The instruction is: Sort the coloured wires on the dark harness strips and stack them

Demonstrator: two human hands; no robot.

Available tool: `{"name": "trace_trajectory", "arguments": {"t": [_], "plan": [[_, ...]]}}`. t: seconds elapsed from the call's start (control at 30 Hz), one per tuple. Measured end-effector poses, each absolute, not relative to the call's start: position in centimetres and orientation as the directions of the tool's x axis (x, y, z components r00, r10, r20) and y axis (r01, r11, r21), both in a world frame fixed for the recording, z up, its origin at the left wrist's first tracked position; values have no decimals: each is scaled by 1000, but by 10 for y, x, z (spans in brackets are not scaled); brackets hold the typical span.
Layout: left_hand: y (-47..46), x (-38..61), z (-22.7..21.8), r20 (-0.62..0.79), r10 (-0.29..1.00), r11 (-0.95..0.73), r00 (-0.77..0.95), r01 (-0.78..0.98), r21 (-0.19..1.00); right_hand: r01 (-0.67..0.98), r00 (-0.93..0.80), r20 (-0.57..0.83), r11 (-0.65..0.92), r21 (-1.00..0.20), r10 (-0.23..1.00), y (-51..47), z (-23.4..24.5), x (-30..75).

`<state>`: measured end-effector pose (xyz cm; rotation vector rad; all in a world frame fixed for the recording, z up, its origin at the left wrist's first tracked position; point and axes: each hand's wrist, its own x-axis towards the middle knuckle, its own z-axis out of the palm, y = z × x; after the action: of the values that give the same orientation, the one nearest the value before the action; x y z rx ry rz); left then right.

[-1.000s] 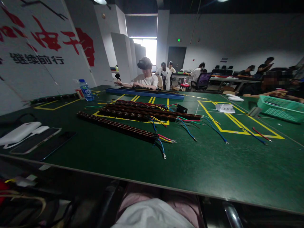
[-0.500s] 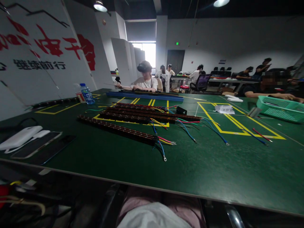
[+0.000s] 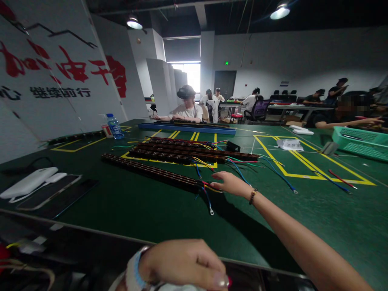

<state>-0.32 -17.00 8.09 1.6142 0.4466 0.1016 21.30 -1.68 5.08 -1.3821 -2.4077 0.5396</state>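
Stretching out over the green table (image 3: 145,210), the person's right hand (image 3: 232,184) lies palm down at the near end of the nearest strip (image 3: 151,171), a long dark bar that runs away to the left. The fingers (image 3: 216,175) are straight and loosely side by side, clamped on nothing; they hover just above the red and yellow wires (image 3: 212,187) that sprout from the strip's end, and whether they touch them cannot be told. A blue wire (image 3: 208,202) with a ring lug trails from the same end toward the table's near edge. A beaded bracelet (image 3: 253,196) sits on that wrist.

The left hand (image 3: 182,262) is low in the head view, at the table's near edge, fingers curled in to a loose fist (nothing shows inside it), with a pale wristband (image 3: 133,268) behind it.

Beyond the nearest strip, more strips (image 3: 182,150) lie side by side on yellow tape marks, their coloured leads fanning to the right. Farther back lies a long blue rail (image 3: 188,128), with a seated person (image 3: 188,109) behind it. A water bottle (image 3: 115,126) stands at the left, and a white power bank (image 3: 28,182) lies beside two phones (image 3: 51,192) near the left edge. A green basket (image 3: 360,142) sits far right, and loose wires (image 3: 339,180) lie in front of it.
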Motion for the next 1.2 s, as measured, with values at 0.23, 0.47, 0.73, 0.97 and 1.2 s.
{"name": "trace_trajectory", "arguments": {"t": [0.23, 0.47, 0.73, 0.97, 1.2], "plan": [[-104, 87, 73, -184, -150, 15, 972, 188, 982, 616, -614, -225, 281, -736, 757, -5, 28, 209], [-77, 111, 45, -250, -44, -54, 967, 247, 967, 632, -576, -259, 222, -742, 776, -9, 20, 203], [-53, 87, 21, -217, 39, 242, 975, 201, 949, 602, -537, -248, 161, -782, 806, -9, 12, 201], [-52, 70, 4, -215, 47, 369, 975, 183, 911, 638, -543, -257, 194, -745, 799, -15, 15, 198], [-51, 65, 2, -174, 166, 428, 971, 88, 899, 715, -480, -223, 231, -660, 848, -12, 20, 199]]}}
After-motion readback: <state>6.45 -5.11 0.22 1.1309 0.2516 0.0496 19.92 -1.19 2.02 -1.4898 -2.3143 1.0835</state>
